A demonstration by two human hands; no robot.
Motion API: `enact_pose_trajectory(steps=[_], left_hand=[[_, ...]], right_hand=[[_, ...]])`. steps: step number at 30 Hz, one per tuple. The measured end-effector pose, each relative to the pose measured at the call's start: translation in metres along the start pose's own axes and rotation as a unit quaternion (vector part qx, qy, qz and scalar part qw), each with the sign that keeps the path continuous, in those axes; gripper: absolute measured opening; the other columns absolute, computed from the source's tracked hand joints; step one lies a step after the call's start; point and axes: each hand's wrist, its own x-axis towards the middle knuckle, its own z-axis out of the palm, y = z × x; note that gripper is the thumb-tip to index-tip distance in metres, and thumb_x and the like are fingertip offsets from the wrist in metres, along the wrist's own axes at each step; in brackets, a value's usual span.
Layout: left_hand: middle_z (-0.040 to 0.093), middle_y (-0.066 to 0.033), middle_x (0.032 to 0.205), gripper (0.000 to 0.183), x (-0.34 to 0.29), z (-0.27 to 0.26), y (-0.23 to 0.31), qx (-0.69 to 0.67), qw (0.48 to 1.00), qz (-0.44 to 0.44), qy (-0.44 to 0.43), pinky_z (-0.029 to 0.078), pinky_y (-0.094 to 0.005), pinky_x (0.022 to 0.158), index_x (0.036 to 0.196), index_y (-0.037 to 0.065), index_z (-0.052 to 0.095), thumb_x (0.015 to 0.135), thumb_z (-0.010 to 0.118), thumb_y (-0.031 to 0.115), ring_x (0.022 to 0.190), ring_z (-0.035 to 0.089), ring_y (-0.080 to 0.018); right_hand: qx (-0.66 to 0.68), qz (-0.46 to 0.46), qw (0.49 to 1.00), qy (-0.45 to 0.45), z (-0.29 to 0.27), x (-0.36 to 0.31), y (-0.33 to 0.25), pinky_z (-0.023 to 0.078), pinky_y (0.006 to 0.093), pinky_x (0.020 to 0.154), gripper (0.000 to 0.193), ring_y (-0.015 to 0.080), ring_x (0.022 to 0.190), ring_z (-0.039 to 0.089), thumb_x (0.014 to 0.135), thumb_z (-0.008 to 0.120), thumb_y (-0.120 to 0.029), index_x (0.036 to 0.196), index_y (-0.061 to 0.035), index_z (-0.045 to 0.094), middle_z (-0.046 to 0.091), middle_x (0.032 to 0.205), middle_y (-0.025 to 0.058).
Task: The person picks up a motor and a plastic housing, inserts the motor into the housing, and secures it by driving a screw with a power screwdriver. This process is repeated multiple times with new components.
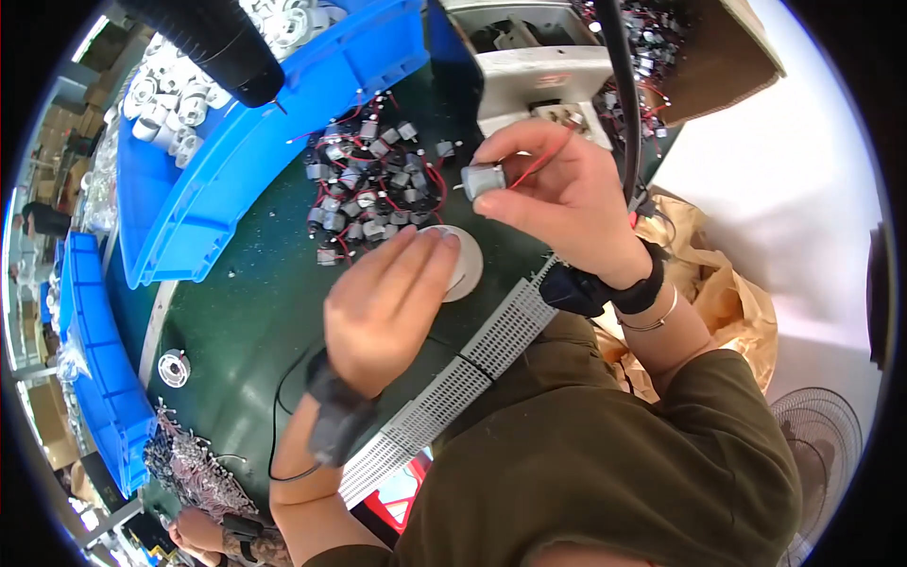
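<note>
My right hand [562, 194] is closed, pinching a small electric motor [483, 180] between thumb and fingertips. A red wire runs back from it across the fingers. Lower and to the left, my left hand [383, 307] lies palm down, fingers stretched out over a round white disc [465, 260]. Its fingertips touch the disc and cover part of it; what lies under them is hidden. Just beyond that hand, a loose heap of similar grey motors [373, 184] with red and black wires is spread on the green table [231, 312].
A blue bin [236, 170] of white plastic parts stands at the far left, beneath a black hanging tool [222, 52]. One white ring [174, 369] lies at left. A perforated strip [453, 387] edges the table. Another person's hand [196, 529] is by wired parts [203, 463] at lower left.
</note>
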Motion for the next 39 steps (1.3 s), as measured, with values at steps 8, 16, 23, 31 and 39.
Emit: enact_pose_trajectory(steps=[8,16,23,31,39], left_hand=[[0.051,-0.0137,0.124,0.04,-0.014,0.025,0.007,-0.1,0.994,-0.024,-0.026,0.045,-0.0418,0.09,0.106,0.007,0.061,0.068,0.074,0.012,0.118,0.046,-0.0353],[0.054,-0.0154,0.11,0.064,-0.01,0.029,0.016,-0.211,0.953,-0.217,0.017,0.042,-0.0411,0.088,0.114,0.0,0.048,0.061,0.079,0.012,0.101,0.053,-0.0343],[0.055,-0.0139,0.106,0.07,-0.009,0.03,0.017,-0.134,0.97,-0.197,0.055,0.041,-0.0406,0.085,0.112,0.001,0.048,0.054,0.083,0.018,0.099,0.052,-0.0336],[0.048,-0.0171,0.116,0.074,-0.011,0.015,0.011,-0.193,0.961,-0.198,0.001,0.037,-0.044,0.092,0.118,0.003,0.044,0.056,0.081,0.015,0.11,0.046,-0.035],[0.054,-0.0162,0.109,0.065,-0.019,0.033,0.006,-0.206,0.961,-0.17,0.064,0.043,-0.0417,0.084,0.112,0.002,0.048,0.057,0.08,0.012,0.098,0.053,-0.0348]], right_hand=[[-0.024,-0.018,0.999,-0.022,-0.005,-0.026,-0.002,0.048,0.0218,0.075,0.028,0.0087,0.088,0.054,0.076,0.064,0.01,0.101,0.0006,0.057,0.055,0.103,0.0056],[-0.273,-0.104,0.945,-0.151,0.002,-0.01,0.004,0.052,0.0283,0.067,0.029,0.0196,0.081,0.06,0.075,0.064,0.002,0.102,-0.0018,0.058,0.057,0.091,0.0086],[-0.448,-0.189,0.849,-0.208,0.014,0.0,0.002,0.048,0.032,0.066,0.025,0.0262,0.08,0.058,0.073,0.066,-0.004,0.097,-0.0052,0.058,0.058,0.09,0.0085],[-0.402,-0.131,0.898,-0.12,0.003,-0.005,-0.009,0.047,0.0279,0.063,0.028,0.0178,0.069,0.057,0.071,0.071,-0.005,0.097,-0.0043,0.059,0.059,0.085,0.0064],[-0.361,-0.044,0.923,-0.123,0.016,-0.014,0.002,0.047,0.0286,0.062,0.026,0.0177,0.069,0.056,0.071,0.071,-0.006,0.094,-0.005,0.058,0.059,0.083,0.0055]])
